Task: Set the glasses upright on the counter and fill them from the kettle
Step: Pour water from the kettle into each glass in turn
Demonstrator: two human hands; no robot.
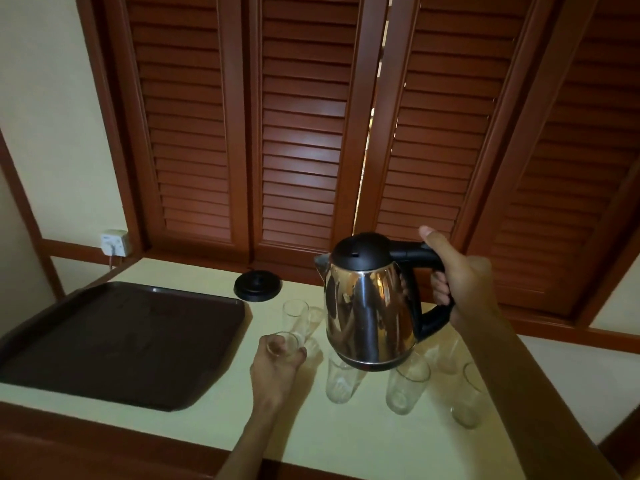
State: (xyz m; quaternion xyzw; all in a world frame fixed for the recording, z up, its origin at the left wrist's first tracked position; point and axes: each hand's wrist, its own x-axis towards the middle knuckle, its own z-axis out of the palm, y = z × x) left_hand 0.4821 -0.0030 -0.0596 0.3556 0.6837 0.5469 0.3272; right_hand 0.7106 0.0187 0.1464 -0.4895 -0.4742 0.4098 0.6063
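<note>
A steel kettle (369, 313) with a black lid and handle hangs in the air over the pale counter (207, 431), spout to the left. My right hand (460, 282) grips its handle. My left hand (277, 368) is wrapped around a clear glass (282, 344) standing upright near the counter's middle. Behind it stands another upright glass (295, 315). Several more clear glasses stand upright below and right of the kettle, among them one (341, 384), one (407, 388) and one (471, 396). All look empty.
A dark brown tray (114, 344) lies on the counter's left half. The kettle's black round base (257, 285) sits at the back by the louvred wooden shutters (298, 133). A wall socket (114, 242) is at the far left. The counter's wooden front edge (104, 448) runs along the bottom.
</note>
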